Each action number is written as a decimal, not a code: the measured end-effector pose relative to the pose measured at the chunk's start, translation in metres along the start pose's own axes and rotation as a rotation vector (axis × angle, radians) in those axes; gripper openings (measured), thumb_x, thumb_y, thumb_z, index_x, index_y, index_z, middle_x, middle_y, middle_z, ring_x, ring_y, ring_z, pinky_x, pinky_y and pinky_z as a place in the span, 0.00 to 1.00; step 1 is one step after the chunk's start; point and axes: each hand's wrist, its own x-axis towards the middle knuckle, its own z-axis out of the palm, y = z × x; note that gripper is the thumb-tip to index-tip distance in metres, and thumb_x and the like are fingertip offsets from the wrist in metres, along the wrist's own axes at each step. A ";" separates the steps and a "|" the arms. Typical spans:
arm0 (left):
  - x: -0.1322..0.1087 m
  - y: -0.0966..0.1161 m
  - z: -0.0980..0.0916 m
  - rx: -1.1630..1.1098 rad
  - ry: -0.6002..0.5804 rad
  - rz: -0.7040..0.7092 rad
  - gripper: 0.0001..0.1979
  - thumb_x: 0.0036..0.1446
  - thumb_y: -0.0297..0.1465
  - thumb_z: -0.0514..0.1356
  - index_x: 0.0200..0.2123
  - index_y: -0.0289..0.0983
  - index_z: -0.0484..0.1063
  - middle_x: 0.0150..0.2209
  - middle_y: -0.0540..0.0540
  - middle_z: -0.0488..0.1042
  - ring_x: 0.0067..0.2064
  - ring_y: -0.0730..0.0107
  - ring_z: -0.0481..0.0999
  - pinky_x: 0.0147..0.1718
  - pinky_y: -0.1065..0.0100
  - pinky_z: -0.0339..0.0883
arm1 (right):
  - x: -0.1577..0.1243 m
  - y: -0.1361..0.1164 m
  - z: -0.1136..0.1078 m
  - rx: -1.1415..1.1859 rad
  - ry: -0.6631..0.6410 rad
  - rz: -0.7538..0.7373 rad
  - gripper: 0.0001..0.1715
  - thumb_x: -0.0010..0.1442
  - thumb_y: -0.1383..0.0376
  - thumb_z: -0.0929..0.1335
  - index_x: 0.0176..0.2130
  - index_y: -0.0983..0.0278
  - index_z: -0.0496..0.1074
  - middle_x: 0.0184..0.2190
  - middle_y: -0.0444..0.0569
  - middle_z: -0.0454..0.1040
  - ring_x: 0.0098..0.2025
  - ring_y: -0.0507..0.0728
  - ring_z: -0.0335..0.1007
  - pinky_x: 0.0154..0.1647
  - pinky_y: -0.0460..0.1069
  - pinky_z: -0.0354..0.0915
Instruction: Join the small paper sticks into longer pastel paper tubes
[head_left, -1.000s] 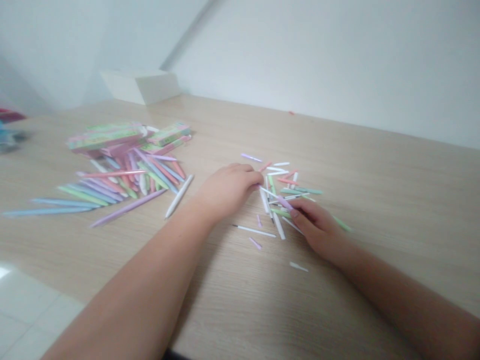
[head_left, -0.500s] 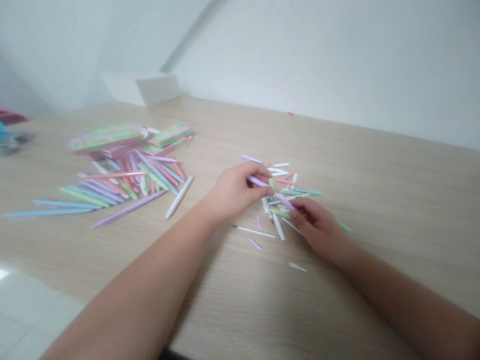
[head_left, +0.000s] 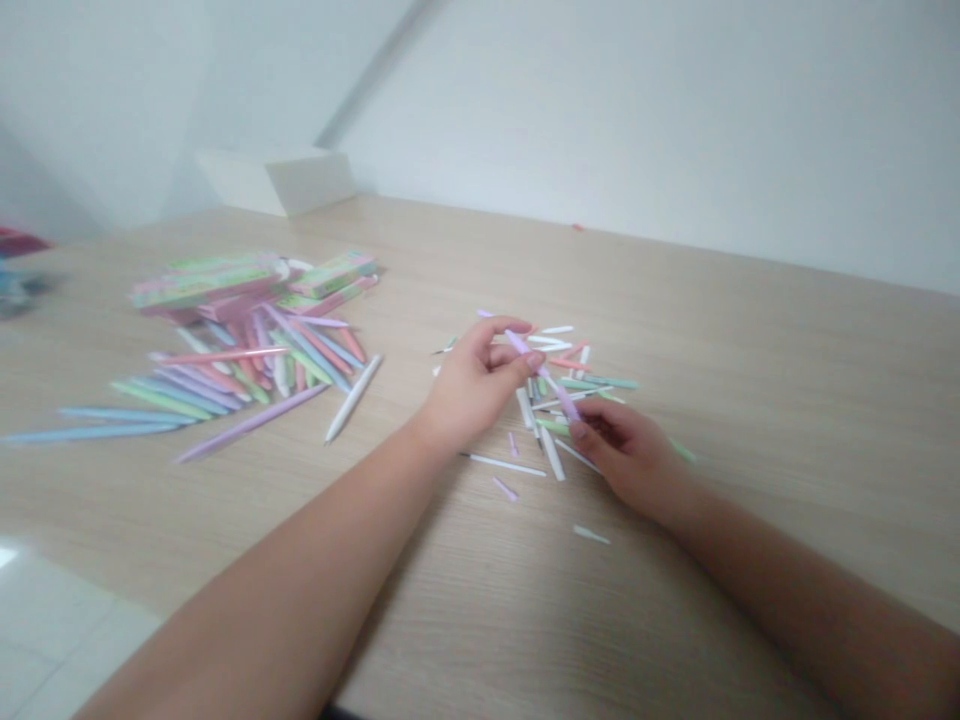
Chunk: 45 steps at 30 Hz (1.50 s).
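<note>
My left hand [head_left: 476, 385] and my right hand [head_left: 626, 455] hover over a loose heap of short pastel paper sticks [head_left: 551, 400] on the table. A thin lilac paper stick [head_left: 541, 372] slants between them, pinched by the left fingers near its upper part. Its lower end sits in the right fingers, which partly hide it. A white paper stick [head_left: 502, 464] lies alone just below my left wrist, and a small lilac piece [head_left: 505, 488] lies near it.
Longer pastel sticks [head_left: 300, 355] fan out on the left of the wooden table [head_left: 712, 320], beside pink-and-green packets [head_left: 204, 285]. A white box [head_left: 300, 182] stands against the wall at the back. Blurred coloured objects [head_left: 15, 275] sit at the far left edge.
My left hand has lifted and turned so its fingers face the right hand. The lilac stick now runs between both hands, and the view has shifted slightly.
</note>
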 end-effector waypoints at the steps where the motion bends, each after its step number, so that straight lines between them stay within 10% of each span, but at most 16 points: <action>1: 0.000 -0.001 0.001 -0.008 -0.003 -0.006 0.22 0.56 0.36 0.69 0.52 0.39 0.68 0.33 0.50 0.80 0.36 0.72 0.80 0.36 0.72 0.70 | 0.000 0.001 0.000 0.003 -0.002 0.000 0.13 0.69 0.56 0.67 0.49 0.58 0.76 0.40 0.47 0.79 0.41 0.58 0.74 0.43 0.53 0.69; 10: -0.002 -0.004 0.001 0.020 0.020 -0.079 0.33 0.57 0.36 0.69 0.62 0.40 0.60 0.36 0.47 0.82 0.40 0.67 0.82 0.42 0.65 0.72 | 0.000 0.002 -0.002 0.000 -0.014 -0.017 0.12 0.69 0.56 0.67 0.48 0.57 0.76 0.42 0.46 0.79 0.43 0.59 0.74 0.45 0.53 0.69; 19: -0.003 0.003 0.007 -0.068 -0.091 -0.136 0.14 0.55 0.33 0.70 0.38 0.35 0.69 0.32 0.48 0.81 0.36 0.69 0.81 0.41 0.67 0.73 | 0.000 0.005 -0.005 -0.056 -0.019 -0.042 0.15 0.70 0.56 0.66 0.50 0.58 0.76 0.43 0.48 0.79 0.44 0.59 0.72 0.47 0.54 0.67; 35: -0.004 0.002 0.013 -0.168 -0.096 -0.161 0.13 0.56 0.31 0.69 0.40 0.36 0.68 0.34 0.48 0.82 0.35 0.73 0.81 0.43 0.67 0.75 | -0.001 0.005 -0.005 0.134 -0.061 0.115 0.17 0.69 0.50 0.66 0.43 0.60 0.73 0.25 0.40 0.62 0.25 0.52 0.55 0.25 0.48 0.53; 45: -0.006 -0.002 0.015 -0.163 -0.073 -0.180 0.17 0.56 0.33 0.70 0.45 0.36 0.69 0.37 0.47 0.82 0.40 0.70 0.82 0.43 0.68 0.75 | -0.004 0.011 -0.004 0.003 -0.035 0.078 0.21 0.71 0.49 0.62 0.53 0.57 0.72 0.32 0.45 0.70 0.30 0.55 0.63 0.29 0.50 0.63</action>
